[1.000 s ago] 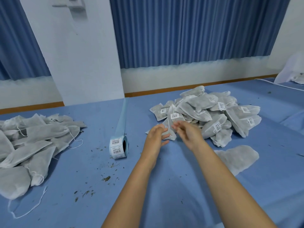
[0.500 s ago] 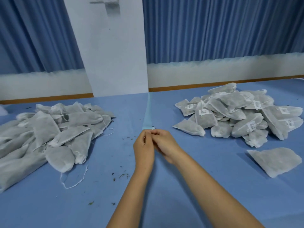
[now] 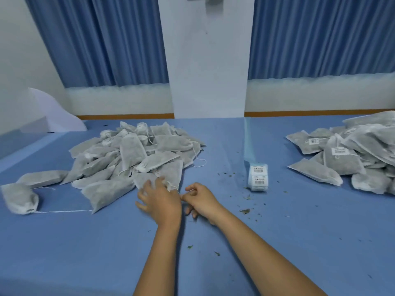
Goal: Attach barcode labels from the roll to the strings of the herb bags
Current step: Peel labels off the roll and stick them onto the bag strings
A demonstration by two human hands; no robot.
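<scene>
The label roll point(image 3: 258, 177) is standing on its edge on the blue tabletop point(image 3: 213, 263) at 1 o'clock from the hands, with printed barcode labels facing the camera. Its pale backing strip point(image 3: 248, 142) is trailing away from it toward 12 o'clock. The pile of unlabelled herb bags point(image 3: 132, 154) is lying at 10 o'clock, with loose white strings showing along its edges. The left hand point(image 3: 159, 199) is reaching to the near edge of this pile, with its fingers spread and straight and its fingertips resting on the nearest bag point(image 3: 145, 181). The right hand point(image 3: 201, 201) is sitting just beside the left hand at its 3 o'clock, with the two almost touching. Its fingers are curled and its thumb is meeting its forefinger; whether a label is pinched between them cannot be told. The pile of labelled herb bags point(image 3: 350, 150) is lying at 2 o'clock, well apart from the roll, with barcode labels showing on several strings. A single bag point(image 3: 19, 198) is lying apart at 9 o'clock, with its string point(image 3: 64, 211) stretching along the tabletop toward the unlabelled pile. Herb crumbs point(image 3: 244, 211) are lying scattered near the roll. Blue curtains point(image 3: 106, 39) and a white pillar point(image 3: 207, 71) are standing beyond the tabletop at 12 o'clock.
</scene>
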